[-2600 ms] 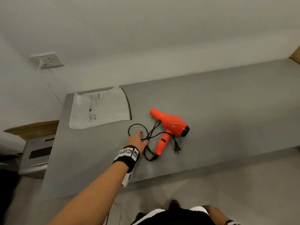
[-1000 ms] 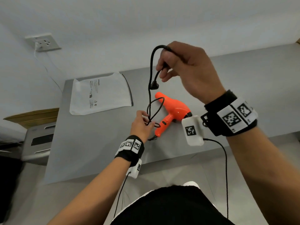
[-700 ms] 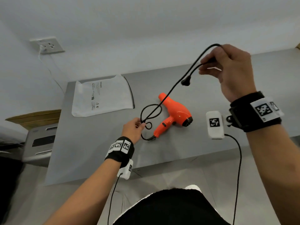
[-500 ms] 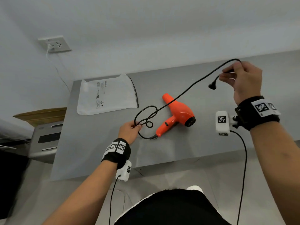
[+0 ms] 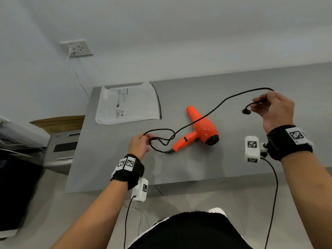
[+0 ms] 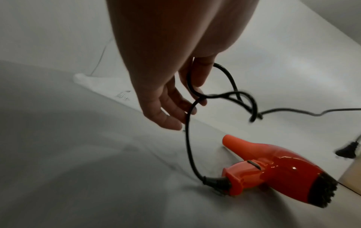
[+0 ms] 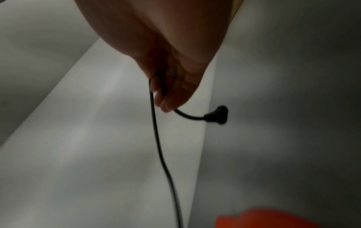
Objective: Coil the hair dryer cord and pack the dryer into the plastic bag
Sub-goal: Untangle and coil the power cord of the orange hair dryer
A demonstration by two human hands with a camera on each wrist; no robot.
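Observation:
An orange hair dryer (image 5: 198,129) (image 6: 277,171) lies on the grey table (image 5: 197,168), nozzle pointing away. Its black cord (image 5: 212,111) (image 7: 162,154) runs from the handle end through loose loops near my left hand (image 5: 139,145), then rises across the dryer to my right hand (image 5: 274,108). The left hand pinches a cord loop (image 6: 190,86) between thumb and fingers just left of the handle. The right hand, raised at the right, grips the cord near its end; the plug (image 5: 246,111) (image 7: 217,115) dangles below the fingers. A flat white plastic bag (image 5: 128,103) lies at the table's back left.
A wall socket (image 5: 76,48) with a white cable plugged in sits on the wall behind the table. A grey appliance (image 5: 61,148) and a cardboard box (image 5: 57,123) stand left of the table. The table's front edge is just below my wrists.
My right hand has carried the plug end from above the dryer out to the right and lower, drawing the cord out. My left hand kept hold of the loops near the handle.

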